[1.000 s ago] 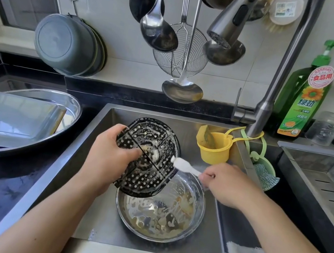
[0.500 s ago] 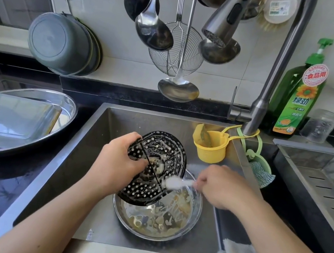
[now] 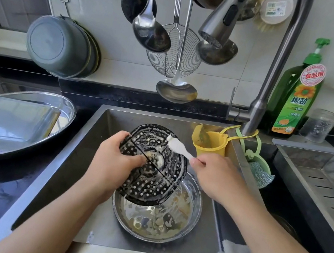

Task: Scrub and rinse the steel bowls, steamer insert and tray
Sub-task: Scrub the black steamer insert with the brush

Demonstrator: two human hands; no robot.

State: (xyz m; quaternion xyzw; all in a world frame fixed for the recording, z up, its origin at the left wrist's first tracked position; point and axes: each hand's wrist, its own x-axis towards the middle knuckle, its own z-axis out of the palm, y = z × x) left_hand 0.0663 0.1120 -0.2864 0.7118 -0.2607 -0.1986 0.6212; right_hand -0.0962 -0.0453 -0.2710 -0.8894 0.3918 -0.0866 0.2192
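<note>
A black perforated steamer insert (image 3: 156,182), streaked with suds, is tilted over the sink. My left hand (image 3: 114,161) grips its left edge, thumb across the middle. My right hand (image 3: 217,175) pinches the handle of a small white brush (image 3: 177,145), whose bristles touch the insert's upper right rim. Below the insert a dirty steel bowl (image 3: 156,220) sits on the sink floor with soapy residue inside. On the left counter a rectangular steel tray (image 3: 2,119) lies in a large steel bowl (image 3: 67,106).
The tap (image 3: 263,94) arches over the sink (image 3: 69,167), its spray head among hanging ladles and a wire skimmer. A yellow cup (image 3: 212,143) and a green scourer holder (image 3: 259,167) hang by the tap. Dish soap (image 3: 295,100) and a glass jar (image 3: 317,126) stand behind; a drain rack (image 3: 328,190) lies right.
The brush has moved from the insert's middle right up to its upper right rim. My left hand keeps its grip; the insert has tilted slightly over the bowl.
</note>
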